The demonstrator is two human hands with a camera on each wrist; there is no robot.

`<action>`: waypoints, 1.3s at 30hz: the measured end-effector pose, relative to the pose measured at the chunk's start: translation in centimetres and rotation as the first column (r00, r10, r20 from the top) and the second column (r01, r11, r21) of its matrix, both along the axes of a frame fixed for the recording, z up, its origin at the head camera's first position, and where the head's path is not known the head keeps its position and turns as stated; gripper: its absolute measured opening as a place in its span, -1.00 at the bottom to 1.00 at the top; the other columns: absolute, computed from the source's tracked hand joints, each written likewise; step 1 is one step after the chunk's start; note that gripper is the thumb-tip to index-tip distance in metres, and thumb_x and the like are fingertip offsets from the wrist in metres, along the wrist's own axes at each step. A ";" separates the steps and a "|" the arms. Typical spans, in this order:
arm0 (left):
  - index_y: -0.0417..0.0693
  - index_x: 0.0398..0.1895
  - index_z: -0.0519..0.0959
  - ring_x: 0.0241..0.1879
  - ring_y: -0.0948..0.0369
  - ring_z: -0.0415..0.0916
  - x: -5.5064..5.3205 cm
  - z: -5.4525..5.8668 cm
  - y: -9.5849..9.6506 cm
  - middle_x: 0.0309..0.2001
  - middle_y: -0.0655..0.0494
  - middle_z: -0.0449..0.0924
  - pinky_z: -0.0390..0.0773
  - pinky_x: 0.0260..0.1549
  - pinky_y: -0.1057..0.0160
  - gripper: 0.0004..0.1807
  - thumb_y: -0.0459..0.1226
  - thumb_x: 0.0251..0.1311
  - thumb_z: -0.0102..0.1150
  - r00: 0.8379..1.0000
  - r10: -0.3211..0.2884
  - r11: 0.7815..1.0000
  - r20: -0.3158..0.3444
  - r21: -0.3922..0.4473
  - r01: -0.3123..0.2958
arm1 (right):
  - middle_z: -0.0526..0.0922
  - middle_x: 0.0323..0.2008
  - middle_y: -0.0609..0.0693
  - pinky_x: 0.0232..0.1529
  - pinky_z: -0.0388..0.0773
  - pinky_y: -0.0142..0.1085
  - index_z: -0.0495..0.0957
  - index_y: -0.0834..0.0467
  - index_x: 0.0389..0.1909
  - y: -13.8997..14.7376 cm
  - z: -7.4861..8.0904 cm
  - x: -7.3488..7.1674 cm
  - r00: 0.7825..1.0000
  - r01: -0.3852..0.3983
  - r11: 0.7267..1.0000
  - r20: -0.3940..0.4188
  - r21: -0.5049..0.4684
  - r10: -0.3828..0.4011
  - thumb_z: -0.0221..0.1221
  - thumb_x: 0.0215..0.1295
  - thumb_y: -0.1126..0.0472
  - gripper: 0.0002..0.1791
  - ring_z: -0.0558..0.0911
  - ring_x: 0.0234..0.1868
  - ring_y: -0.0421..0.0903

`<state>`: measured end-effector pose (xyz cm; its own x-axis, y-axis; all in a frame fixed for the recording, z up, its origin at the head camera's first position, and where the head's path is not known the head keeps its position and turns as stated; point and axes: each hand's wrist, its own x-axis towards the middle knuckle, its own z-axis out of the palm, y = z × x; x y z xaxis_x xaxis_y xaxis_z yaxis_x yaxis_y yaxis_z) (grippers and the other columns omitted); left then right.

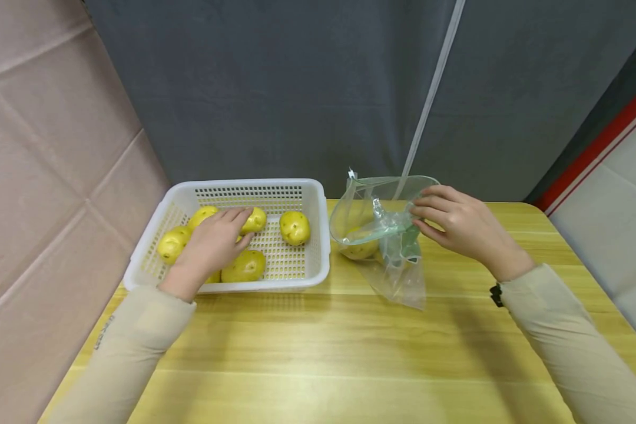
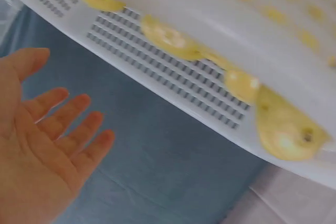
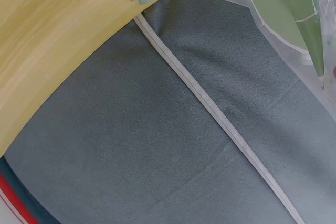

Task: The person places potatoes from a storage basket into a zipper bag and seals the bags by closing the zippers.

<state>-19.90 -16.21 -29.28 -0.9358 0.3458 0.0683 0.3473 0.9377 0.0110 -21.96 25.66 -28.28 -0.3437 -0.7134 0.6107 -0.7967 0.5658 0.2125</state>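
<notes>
In the head view a white perforated basket (image 1: 318, 235) stands on the table at left, holding several yellow potatoes (image 1: 295, 228). Over the basket's left half my left hand (image 1: 214, 241) hovers palm down, hiding some potatoes. The left wrist view shows that hand (image 2: 52, 145) with spread, relaxed fingers and nothing in them. A clear plastic bag (image 1: 397, 271) with green print lies to the basket's right, its mouth gaping and a potato (image 1: 360, 248) inside. My right hand (image 1: 458, 221) holds the bag's right rim at the fingertips; the right wrist view shows only the green-printed plastic (image 3: 283, 9).
The wooden table (image 1: 318, 365) extends in front of the basket and bag. A grey curtain (image 1: 275, 88) with a pale strip (image 1: 437, 76) rises behind. A pinkish padded wall (image 1: 47, 176) borders the left side, a white panel with a red band (image 1: 604, 141) the right.
</notes>
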 end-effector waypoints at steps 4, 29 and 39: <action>-0.32 0.34 0.25 0.28 -0.21 0.29 -0.1 -0.2 -2.0 0.30 -0.29 0.33 0.33 0.27 -0.17 -0.43 -0.21 0.32 -0.02 0.998 0.057 0.998 0.024 -0.004 -0.057 | 0.75 -0.31 0.13 -0.16 0.64 -0.05 0.71 0.26 -0.27 0.1 -0.1 0.0 1.000 0.004 1.000 0.003 0.004 -0.004 -0.19 0.49 -0.09 -0.39 0.62 -0.12 0.08; -0.39 0.33 0.19 0.22 -0.40 0.18 0.1 -1.6 -8.8 0.29 -0.48 0.20 0.37 0.08 -0.36 -0.26 -0.06 0.24 0.10 0.950 0.251 0.968 0.187 -0.071 -0.242 | 0.75 -0.30 0.15 -0.14 0.62 -0.04 0.70 0.28 -0.27 0.0 -0.2 -0.1 1.000 0.002 1.000 -0.003 0.001 -0.002 -0.19 0.50 -0.07 -0.40 0.62 -0.12 0.10; -0.36 0.30 0.22 0.19 -0.42 0.18 0.2 -2.6 -9.8 0.27 -0.48 0.18 0.40 -0.03 -0.42 -0.33 -0.27 0.16 0.20 0.939 0.279 0.960 0.202 -0.024 -0.280 | 0.75 -0.31 0.14 -0.13 0.62 -0.05 0.70 0.28 -0.26 0.0 -0.3 0.0 1.000 0.003 1.000 0.003 0.006 -0.003 -0.18 0.50 -0.06 -0.40 0.62 -0.12 0.10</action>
<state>-19.73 -25.96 -31.88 -0.9892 0.0685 -0.1300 0.0613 0.9964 0.0586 -22.01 25.68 -28.58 -0.3474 -0.7163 0.6051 -0.7957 0.5666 0.2139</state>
